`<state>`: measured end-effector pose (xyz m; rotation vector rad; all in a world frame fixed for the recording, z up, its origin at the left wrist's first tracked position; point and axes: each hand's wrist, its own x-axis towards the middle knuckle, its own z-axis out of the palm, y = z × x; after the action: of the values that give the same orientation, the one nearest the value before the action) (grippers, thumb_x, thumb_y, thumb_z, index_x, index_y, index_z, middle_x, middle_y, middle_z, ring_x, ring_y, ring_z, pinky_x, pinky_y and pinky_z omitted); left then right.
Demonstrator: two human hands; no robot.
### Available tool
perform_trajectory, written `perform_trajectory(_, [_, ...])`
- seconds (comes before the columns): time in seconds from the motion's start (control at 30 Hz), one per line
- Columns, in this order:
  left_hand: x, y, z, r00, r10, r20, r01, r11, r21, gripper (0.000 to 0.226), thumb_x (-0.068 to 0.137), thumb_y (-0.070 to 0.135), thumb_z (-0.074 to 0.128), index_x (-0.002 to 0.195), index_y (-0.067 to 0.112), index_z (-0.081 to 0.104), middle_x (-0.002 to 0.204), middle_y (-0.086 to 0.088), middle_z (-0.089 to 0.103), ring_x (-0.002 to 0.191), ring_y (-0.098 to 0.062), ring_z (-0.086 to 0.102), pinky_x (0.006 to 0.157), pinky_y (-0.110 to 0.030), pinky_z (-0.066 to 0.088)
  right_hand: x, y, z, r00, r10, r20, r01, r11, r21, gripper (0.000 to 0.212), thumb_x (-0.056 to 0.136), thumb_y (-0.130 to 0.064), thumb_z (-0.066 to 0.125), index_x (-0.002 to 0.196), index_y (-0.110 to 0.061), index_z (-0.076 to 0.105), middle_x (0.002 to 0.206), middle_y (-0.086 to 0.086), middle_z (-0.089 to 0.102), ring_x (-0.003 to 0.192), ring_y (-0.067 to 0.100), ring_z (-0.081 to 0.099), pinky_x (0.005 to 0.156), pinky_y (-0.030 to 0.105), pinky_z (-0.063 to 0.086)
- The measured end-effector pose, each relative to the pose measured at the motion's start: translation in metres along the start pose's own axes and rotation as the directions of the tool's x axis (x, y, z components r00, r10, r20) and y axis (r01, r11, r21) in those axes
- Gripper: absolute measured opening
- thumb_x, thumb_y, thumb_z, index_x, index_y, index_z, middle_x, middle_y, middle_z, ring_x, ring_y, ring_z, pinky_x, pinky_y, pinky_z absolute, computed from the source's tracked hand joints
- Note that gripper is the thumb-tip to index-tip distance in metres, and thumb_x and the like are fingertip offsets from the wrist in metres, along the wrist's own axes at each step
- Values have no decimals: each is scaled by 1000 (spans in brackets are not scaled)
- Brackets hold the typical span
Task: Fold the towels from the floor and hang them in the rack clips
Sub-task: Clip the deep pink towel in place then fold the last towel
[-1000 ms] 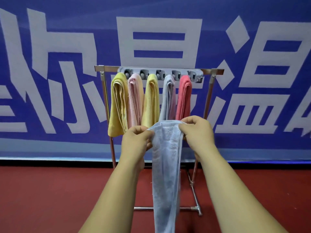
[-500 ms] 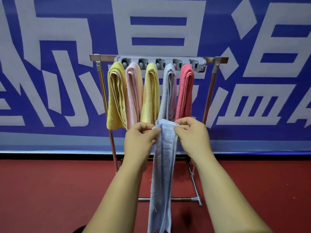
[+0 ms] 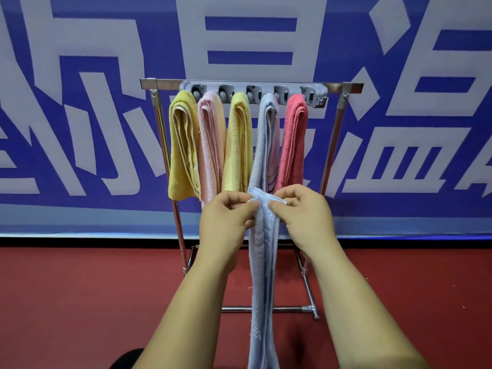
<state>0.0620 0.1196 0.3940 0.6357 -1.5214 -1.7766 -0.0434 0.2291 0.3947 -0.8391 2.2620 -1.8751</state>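
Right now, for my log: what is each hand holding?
Left hand: pinching the light blue towel at its top.
Right hand: pinching the same towel.

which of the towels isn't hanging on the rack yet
The light blue towel, pinched at its top edge between the left hand and right hand. The other five hang from clips on the rack.

One view only: head-worn wide-angle camera, facing forward and slightly downward. Left hand [image 3: 226, 217] and right hand [image 3: 306, 217] close to lens; rack [image 3: 343, 86] just beyond, wall banner [image 3: 80, 102] behind.
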Motion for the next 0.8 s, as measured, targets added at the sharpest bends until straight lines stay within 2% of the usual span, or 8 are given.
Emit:
perform_trajectory(0.1, [-1, 0, -1, 1000, 13, -7, -13, 1000, 13, 6, 90, 1, 77, 91, 5, 73, 82, -18, 69, 84, -33, 71, 91, -61, 61, 1, 0, 0, 1000, -6, -3, 5, 997, -76, 15, 89, -9, 74, 86, -23, 73, 72, -6, 76, 59, 10, 60, 59, 33, 51])
perform_trajectory(0.23, [-3, 0, 1, 999, 38, 1, -38, 999, 28, 6, 90, 0, 76, 91, 4, 73, 76, -13, 67, 79, -29, 68, 89, -59, 62, 0, -3, 0, 999, -39, -6, 37, 987, -156, 15, 89, -11, 70, 88, -25, 75, 71, -9, 75, 52, 2, 53, 51, 18, 43])
perform_trajectory(0.33, [-4, 1, 3, 999, 47, 8, -48, 997, 57, 6, 89, 2, 78, 89, 6, 74, 73, -10, 70, 77, -25, 70, 87, -53, 65, 0, -7, 0, 999, -48, 21, 51, 982, -184, 7, 92, -20, 73, 91, -27, 74, 80, -9, 78, 67, 4, 67, 61, 24, 51])
perform_trajectory(0.4, [-4, 1, 4, 998, 51, 20, -53, 996, 66, 6, 88, 5, 81, 88, 8, 76, 79, -14, 76, 80, -31, 76, 86, -51, 65, -1, -8, 0, 998, -54, 41, 60, 981, -184, 3, 92, -24, 75, 92, -27, 75, 84, -9, 79, 76, 6, 71, 67, 28, 55])
perform_trajectory(0.53, [-6, 3, 5, 998, 50, 38, -52, 997, 55, 5, 87, 6, 83, 88, 9, 78, 87, -19, 79, 90, -36, 79, 88, -50, 65, -4, -8, -3, 995, -61, 74, 73, 981, -180, 3, 93, -24, 74, 95, -27, 75, 85, -10, 80, 81, 6, 74, 75, 33, 59])
perform_trajectory(0.67, [-10, 5, 6, 996, 61, 68, -65, 997, 53, 6, 88, 7, 82, 85, 12, 81, 86, -15, 80, 86, -32, 79, 90, -50, 65, -7, -11, -7, 994, -68, 88, 84, 976, -200, 6, 95, -24, 72, 98, -28, 75, 84, -13, 79, 79, 2, 71, 72, 29, 57])
perform_trajectory(0.8, [-9, 4, 7, 995, 72, 72, -77, 995, 71, 7, 87, 12, 83, 85, 18, 84, 88, -16, 80, 87, -39, 77, 94, -59, 61, -10, -14, -9, 990, -85, 110, 108, 969, -221, 9, 98, -25, 70, 104, -28, 74, 85, -14, 78, 81, 1, 70, 72, 26, 55])
